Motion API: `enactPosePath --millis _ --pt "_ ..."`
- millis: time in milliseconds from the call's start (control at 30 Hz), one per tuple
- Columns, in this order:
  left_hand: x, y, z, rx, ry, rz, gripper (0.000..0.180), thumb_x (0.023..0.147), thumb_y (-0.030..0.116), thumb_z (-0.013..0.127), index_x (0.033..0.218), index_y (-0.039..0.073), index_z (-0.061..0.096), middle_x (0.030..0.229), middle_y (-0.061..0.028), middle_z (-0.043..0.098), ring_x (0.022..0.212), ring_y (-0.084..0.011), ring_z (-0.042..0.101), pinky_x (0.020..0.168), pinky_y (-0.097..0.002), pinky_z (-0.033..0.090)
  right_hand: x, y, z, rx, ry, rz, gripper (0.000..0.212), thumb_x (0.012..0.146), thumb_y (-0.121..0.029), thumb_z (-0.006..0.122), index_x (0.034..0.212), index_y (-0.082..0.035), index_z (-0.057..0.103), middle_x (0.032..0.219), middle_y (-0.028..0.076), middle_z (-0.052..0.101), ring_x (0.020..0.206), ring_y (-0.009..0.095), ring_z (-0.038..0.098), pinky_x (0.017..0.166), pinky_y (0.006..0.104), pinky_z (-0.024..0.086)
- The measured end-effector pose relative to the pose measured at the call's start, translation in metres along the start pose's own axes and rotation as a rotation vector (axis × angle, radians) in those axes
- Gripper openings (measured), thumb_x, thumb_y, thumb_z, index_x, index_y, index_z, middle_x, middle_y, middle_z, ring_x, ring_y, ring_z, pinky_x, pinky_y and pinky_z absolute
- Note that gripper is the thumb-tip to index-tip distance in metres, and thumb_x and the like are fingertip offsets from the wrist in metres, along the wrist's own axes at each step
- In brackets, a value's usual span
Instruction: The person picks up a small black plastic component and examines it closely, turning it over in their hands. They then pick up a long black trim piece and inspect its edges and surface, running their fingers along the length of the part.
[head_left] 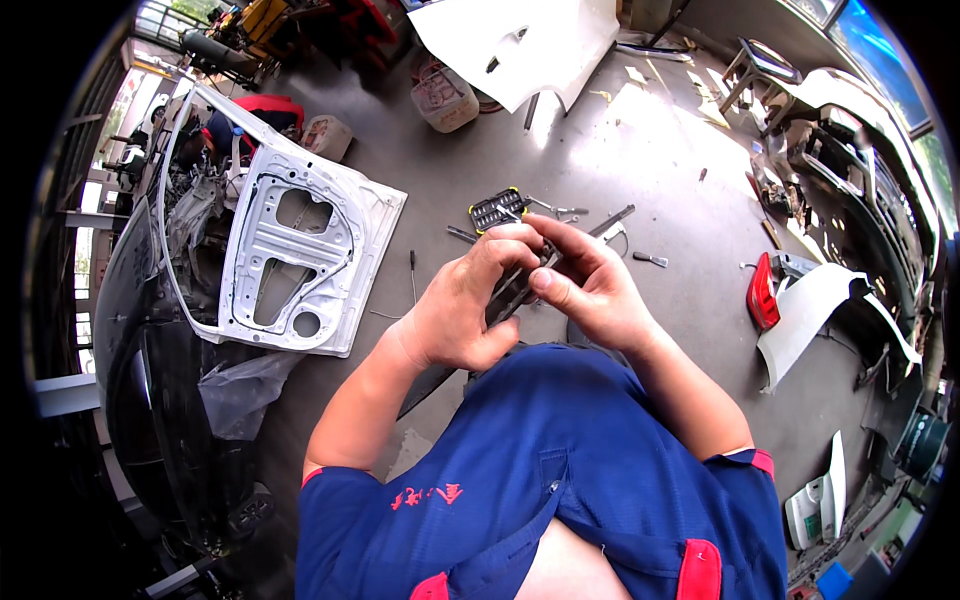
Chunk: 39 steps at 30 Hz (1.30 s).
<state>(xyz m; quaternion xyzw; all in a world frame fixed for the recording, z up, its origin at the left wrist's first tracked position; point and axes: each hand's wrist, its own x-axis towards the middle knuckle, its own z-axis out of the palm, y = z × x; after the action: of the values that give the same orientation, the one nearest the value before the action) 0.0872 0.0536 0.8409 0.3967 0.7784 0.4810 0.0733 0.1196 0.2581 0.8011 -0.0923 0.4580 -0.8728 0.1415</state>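
Note:
Just in front of my body, both hands are raised and close together around a dark, narrow part point(511, 291). My left hand point(468, 297) wraps its fingers over the part, with the thumb low on its near side. From the other side, my right hand point(592, 289) pinches the upper end between thumb and fingers. Much of the part is covered by my fingers, so its kind cannot be made out. Beyond my hands, an open black tool case point(494, 208) with yellow corners lies on the floor.
At left stands a bare white car door point(352, 254) beside a dark car body point(150, 400). A black-handled tool point(650, 259) lies on the floor to the right. Farther right are a red tail light point(763, 292) and a white fender point(805, 318). A white panel point(540, 45) stands ahead.

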Motion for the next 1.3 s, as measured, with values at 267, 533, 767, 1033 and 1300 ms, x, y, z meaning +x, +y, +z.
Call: enactPosePath --millis 267,533,767,1033,1300 --pt "-0.062 -0.028 -0.011 -0.108 0.090 -0.098 0.048 0.069 -0.006 0.061 0.113 0.006 0.046 0.114 -0.0142 0.056 0.098 -0.0373 0.063 0.086 -0.0419 0.054 0.004 0.061 0.053 -0.040 0.065 0.027 0.063 0.099 -0.010 0.072 0.151 0.007 0.041 0.133 0.010 0.061 0.121 0.016 0.062 0.103 0.0326 0.052" --pt "-0.105 -0.039 -0.068 -0.084 0.070 -0.076 0.046 0.069 -0.004 0.060 0.112 0.006 0.045 0.113 -0.0142 0.054 0.098 -0.0372 0.062 0.088 -0.0419 0.053 0.031 0.088 0.106 -0.163 0.026 -0.015 0.063 0.098 -0.008 0.072 0.151 0.007 0.041 0.130 0.011 0.064 0.117 0.016 0.064 0.100 0.0320 0.054" --pt "-0.153 -0.052 -0.095 -0.172 0.082 -0.067 0.049 0.070 -0.004 0.060 0.115 0.006 0.043 0.112 -0.0148 0.054 0.096 -0.0398 0.063 0.085 -0.0432 0.053 0.041 0.111 0.149 -0.348 -0.005 0.024 0.069 0.096 -0.007 0.074 0.153 0.006 0.038 0.133 0.015 0.063 0.120 0.019 0.063 0.103 0.0347 0.053" --pt "-0.209 -0.070 -0.116 -0.269 0.084 -0.107 0.066 0.068 -0.012 0.054 0.129 0.009 0.039 0.128 -0.0146 0.045 0.107 -0.0236 0.055 0.094 -0.0348 0.049 0.041 0.146 0.197 -0.198 0.086 0.104 0.077 0.095 -0.005 0.075 0.157 0.003 0.031 0.141 0.015 0.057 0.126 0.020 0.059 0.106 0.0352 0.051" --pt "-0.227 -0.071 -0.117 -0.242 0.322 0.035 0.064 0.079 -0.005 0.076 0.131 0.009 0.041 0.129 -0.0184 0.053 0.116 -0.0343 0.061 0.098 -0.0418 0.052 0.044 0.162 0.225 -0.475 0.080 -0.095 0.080 0.090 -0.007 0.080 0.156 0.002 0.034 0.137 0.014 0.060 0.123 0.019 0.062 0.103 0.0337 0.051"
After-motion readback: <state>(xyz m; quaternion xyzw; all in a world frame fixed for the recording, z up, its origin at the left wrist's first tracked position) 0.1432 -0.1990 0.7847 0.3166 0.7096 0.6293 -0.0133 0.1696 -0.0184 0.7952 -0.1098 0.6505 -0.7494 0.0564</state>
